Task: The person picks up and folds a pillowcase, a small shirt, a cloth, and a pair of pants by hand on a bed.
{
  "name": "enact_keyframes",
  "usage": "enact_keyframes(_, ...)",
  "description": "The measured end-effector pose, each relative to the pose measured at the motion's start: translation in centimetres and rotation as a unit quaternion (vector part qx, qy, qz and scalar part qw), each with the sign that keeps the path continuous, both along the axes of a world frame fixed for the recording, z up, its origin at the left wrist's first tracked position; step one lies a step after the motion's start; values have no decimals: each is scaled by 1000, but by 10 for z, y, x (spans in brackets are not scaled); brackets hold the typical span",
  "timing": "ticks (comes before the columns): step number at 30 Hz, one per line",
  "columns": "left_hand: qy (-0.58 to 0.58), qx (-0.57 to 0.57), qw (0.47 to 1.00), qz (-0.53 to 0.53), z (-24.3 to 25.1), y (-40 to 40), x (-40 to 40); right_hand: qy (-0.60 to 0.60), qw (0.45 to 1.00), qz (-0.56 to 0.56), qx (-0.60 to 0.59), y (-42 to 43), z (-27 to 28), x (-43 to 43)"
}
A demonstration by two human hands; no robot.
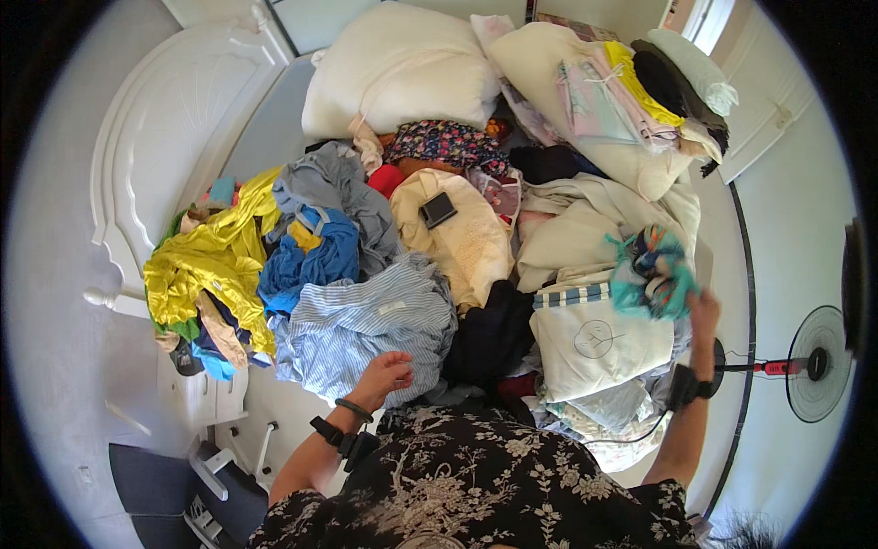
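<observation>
My right hand, blurred, grips the edge of a teal plastic bag with dark, patterned items showing inside. The bag is over a folded cream cloth that bears a round leaf print. Over the blue-and-white striped garment hovers my left hand, its fingers loosely curled with nothing in them. A black garment lies between the two hands. Farther off, a small dark box rests on a cream padded cloth.
Yellow satin, a blue garment and grey cloth are heaped at left. White bulky bedding and a stack of folded textiles stand at the back. A fan is at right, a white headboard at left.
</observation>
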State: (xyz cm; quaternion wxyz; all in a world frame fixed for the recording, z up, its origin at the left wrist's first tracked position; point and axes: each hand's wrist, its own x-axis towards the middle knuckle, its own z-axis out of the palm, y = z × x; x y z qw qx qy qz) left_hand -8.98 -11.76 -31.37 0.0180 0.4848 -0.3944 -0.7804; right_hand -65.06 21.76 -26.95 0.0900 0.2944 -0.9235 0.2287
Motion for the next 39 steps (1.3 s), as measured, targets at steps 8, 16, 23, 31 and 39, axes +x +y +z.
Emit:
enact_keyframes(8, 16, -92, 994, 54, -5, -26, 17, -145, 986, -87, 2, 9, -85, 72)
enact_keyframes(16, -70, -544, 836, -33, 2, -80, 12, 60, 998, 6, -36, -102, -15, 121)
enact_keyframes(23, -233, -665, 648, -289, -22, -149, 30, -182, 957, 209, -84, -273, -55, 175)
enact_keyframes(31, -187, -563, 707, -384, -45, -190, 45, -224, 936, 256, -94, -469, -168, 195)
enact_keyframes(39, -131, -545, 741, -370, -74, -200, 59, -189, 973, 97, 91, -552, -221, 205)
